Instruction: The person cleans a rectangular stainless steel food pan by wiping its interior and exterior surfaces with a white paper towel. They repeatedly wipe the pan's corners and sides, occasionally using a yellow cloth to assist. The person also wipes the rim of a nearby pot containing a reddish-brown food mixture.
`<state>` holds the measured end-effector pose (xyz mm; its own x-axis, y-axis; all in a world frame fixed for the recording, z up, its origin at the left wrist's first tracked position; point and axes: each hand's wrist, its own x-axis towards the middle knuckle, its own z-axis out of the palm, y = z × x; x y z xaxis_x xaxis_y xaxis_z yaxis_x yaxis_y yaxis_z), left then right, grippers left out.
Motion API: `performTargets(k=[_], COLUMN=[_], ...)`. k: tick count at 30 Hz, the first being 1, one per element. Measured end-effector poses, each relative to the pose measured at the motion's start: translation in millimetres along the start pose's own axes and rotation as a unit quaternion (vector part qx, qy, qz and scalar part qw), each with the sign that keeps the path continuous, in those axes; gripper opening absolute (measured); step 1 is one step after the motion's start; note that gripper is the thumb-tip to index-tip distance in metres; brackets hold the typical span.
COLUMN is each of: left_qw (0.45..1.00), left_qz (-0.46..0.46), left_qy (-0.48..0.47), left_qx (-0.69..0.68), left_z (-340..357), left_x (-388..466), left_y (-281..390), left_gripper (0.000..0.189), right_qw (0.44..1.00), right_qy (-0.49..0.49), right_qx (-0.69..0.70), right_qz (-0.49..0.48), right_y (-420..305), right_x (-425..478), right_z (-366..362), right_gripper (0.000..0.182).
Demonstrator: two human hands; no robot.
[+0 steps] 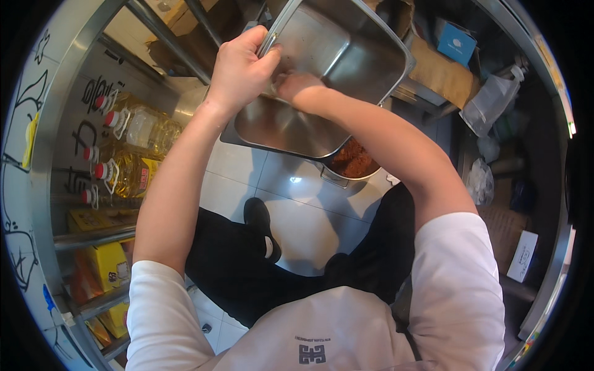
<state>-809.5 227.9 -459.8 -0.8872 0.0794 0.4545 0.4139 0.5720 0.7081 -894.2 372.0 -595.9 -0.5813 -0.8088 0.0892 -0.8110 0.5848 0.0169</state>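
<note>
A deep rectangular stainless-steel food pan (376, 65) is held up tilted in front of me, its opening facing me. My left hand (243, 67) grips the pan's rim at its upper left side, thumb over the edge. Inside the pan is my right hand (300, 89), close to the inner wall, its fingers blurred and partly hidden. Whether those fingers hold anything cannot be made out. Below the pan, a round metal pot (365, 177) with a wire handle stands on the tiled floor. Reddish-brown food (353, 160) fills what shows of it; the pan and my right forearm cover the rest.
To the left, a metal rack (100, 237) holds several bottles of cooking oil (139, 127) and yellow boxes (109, 266). At right are a cardboard box (436, 69), a blue box (457, 44), plastic bags (492, 99) and a white box (522, 256).
</note>
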Motion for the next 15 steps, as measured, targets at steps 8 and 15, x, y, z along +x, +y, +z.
performTargets(k=[8, 15], left_qw=[0.999, 0.999], left_qz=[-0.002, 0.047], left_qy=[-0.031, -0.004], left_qx=[-0.024, 0.005], left_z=[8.9, 6.0], left_x=[-0.3, -2.3], left_y=[-2.1, 19.6], left_gripper=[0.019, 0.022], right_qw=[0.972, 0.991], right_qy=[0.034, 0.005], right_qx=[0.141, 0.131], right_qz=[0.184, 0.006], right_y=[26.5, 8.1], right_x=[11.1, -7.6], right_z=[-65.2, -15.7], right_gripper=[0.026, 0.034])
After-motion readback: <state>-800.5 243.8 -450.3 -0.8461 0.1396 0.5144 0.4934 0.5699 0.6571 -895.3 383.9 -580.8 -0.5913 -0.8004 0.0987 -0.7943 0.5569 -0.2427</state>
